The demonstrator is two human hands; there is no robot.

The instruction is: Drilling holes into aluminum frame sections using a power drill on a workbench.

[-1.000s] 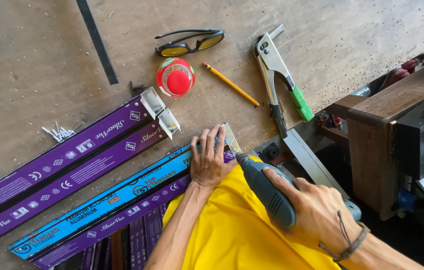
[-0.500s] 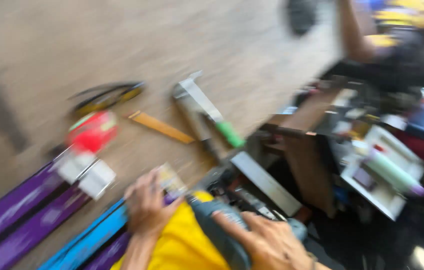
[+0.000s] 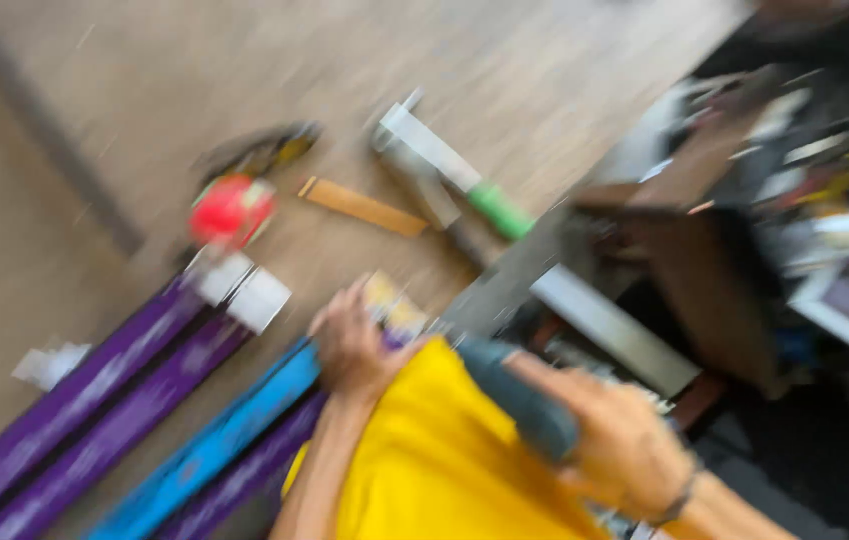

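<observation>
The view is heavily motion-blurred. My left hand (image 3: 350, 345) presses flat on the end of a blue wrapped bar (image 3: 215, 445) that lies on the wooden bench top (image 3: 245, 60). My right hand (image 3: 625, 440) grips the handle of a dark grey-blue power tool (image 3: 515, 395), held over a yellow cloth (image 3: 435, 460) beside the left hand. Two purple wrapped bars (image 3: 115, 385) with white end caps lie left of the blue one, and another purple bar (image 3: 245, 475) lies below it.
Beyond my hands on the bench lie a red round cap (image 3: 233, 208), dark glasses (image 3: 265, 150), an orange pencil (image 3: 365, 207) and a hand tool with a green grip (image 3: 455, 180). A metal rail (image 3: 610, 325) and a cluttered dark area lie off the bench's right edge.
The camera swung, first right and up, now partly back with strong blur. Both hands keep their places: left on the blue bar, right on the power tool.
</observation>
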